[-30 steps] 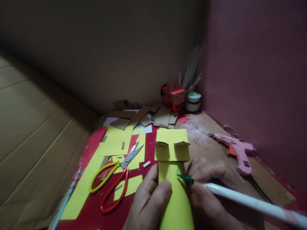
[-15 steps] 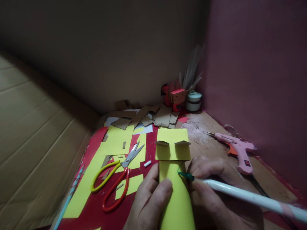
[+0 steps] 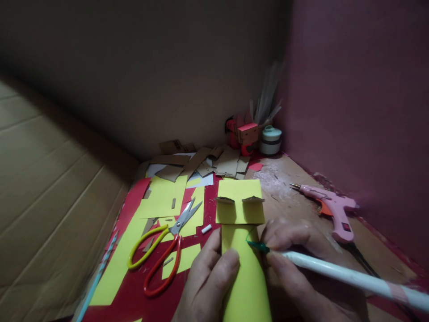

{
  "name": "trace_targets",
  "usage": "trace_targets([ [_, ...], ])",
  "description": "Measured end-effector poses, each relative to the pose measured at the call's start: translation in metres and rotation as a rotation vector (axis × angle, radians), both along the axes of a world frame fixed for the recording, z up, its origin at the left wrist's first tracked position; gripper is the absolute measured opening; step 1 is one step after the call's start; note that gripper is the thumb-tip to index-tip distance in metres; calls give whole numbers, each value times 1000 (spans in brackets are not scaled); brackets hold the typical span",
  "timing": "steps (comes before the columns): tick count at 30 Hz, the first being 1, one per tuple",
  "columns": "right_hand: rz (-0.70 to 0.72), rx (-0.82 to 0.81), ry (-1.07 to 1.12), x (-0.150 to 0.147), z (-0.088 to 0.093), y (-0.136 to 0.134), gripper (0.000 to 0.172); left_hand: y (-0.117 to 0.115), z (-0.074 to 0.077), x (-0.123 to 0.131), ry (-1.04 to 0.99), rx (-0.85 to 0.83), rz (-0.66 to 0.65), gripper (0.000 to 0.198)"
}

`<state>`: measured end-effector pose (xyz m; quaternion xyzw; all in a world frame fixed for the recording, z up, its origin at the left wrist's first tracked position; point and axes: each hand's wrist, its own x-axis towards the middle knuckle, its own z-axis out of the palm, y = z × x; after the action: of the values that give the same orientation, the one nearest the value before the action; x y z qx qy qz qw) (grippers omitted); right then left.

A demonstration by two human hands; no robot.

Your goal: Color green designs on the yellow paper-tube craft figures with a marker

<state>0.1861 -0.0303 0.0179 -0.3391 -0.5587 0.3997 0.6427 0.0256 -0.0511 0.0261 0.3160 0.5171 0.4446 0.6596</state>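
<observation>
A yellow paper figure stands before me, its tube body (image 3: 246, 286) topped by a box-shaped head (image 3: 240, 190) with two small cardboard flaps. My left hand (image 3: 212, 279) is closed around the tube's left side, thumb pressed on the front. Between the thumb and fingers of my right hand (image 3: 295, 264) is a white pen (image 3: 338, 271) with a green tip. That tip touches the tube just below the head, where a thin curved green line shows. The pen's far end slants away to the right.
Scissors (image 3: 177, 228) with yellow and red handles lie partly open on yellow paper scraps (image 3: 164, 197). A pink glue gun (image 3: 330, 205) rests at the right. Cardboard pieces (image 3: 228, 162), a red figure (image 3: 247, 134) and a lidded pot (image 3: 271, 141) stand behind. A striped stick (image 3: 97, 277) lies left.
The green line on the tube has become slightly longer and more curved. The figure has shifted a little to the left, with both hands keeping their hold.
</observation>
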Motion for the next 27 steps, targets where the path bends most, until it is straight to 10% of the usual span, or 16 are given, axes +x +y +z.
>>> trace_targets([
  [27, 155, -155, 24, 5, -17, 3, 11, -5, -12, -10, 154, -66, 135, 67],
])
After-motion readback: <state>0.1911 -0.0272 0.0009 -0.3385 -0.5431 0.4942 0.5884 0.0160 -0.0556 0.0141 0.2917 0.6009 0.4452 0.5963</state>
